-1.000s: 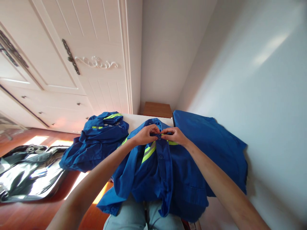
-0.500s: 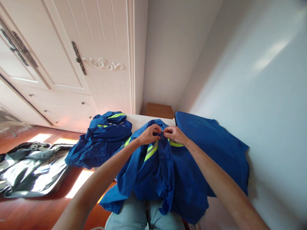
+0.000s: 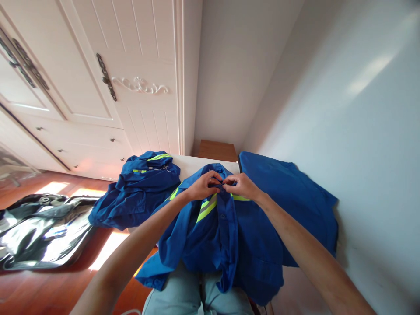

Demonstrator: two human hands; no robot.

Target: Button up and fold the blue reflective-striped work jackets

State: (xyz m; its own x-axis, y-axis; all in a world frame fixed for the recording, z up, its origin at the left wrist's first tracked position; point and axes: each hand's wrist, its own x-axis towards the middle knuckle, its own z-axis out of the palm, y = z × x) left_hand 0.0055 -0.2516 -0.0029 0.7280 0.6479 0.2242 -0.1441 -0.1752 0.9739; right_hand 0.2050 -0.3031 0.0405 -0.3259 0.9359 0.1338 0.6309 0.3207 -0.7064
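A blue jacket [image 3: 203, 236] with yellow-green reflective stripes lies across the white table edge and hangs over the person's knees. My left hand [image 3: 205, 185] pinches the cloth at the top of its buttoned front strip. Right beside it my right hand [image 3: 241, 185] pinches the same strip from the other side, fingertips nearly touching. A button [image 3: 222, 217] shows lower on the strip. The fingers hide what exactly lies between them.
A crumpled blue garment [image 3: 131, 197] lies on the left, and a blue cloth [image 3: 288, 192] on the right by the wall. An open suitcase [image 3: 49, 236] is on the wooden floor. Beyond stand a white wardrobe [image 3: 144, 113] and a brown wooden box [image 3: 218, 150].
The fingers of my right hand have shifted slightly around the strip. Both hands stay on the jacket, and the view has moved a little.
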